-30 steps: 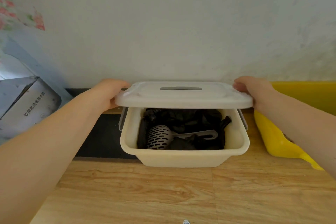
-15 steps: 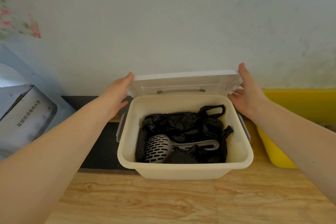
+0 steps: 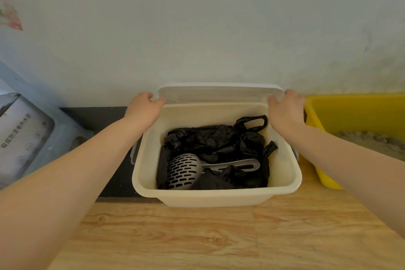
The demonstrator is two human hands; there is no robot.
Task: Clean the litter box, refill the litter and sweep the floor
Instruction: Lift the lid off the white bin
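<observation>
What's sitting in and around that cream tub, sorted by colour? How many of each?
Cream: 1, the tub
White: 1, the lid, held by left hand and right hand
Grey: 1, the slotted scoop
Black: 1 heap of plastic bags, number unclear
Yellow: 1, the litter box
Total: 5

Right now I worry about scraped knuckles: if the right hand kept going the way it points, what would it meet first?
Probably the wall. The right hand holds the lid at the bin's far edge, seemingly close to it; depth is unclear.
</observation>
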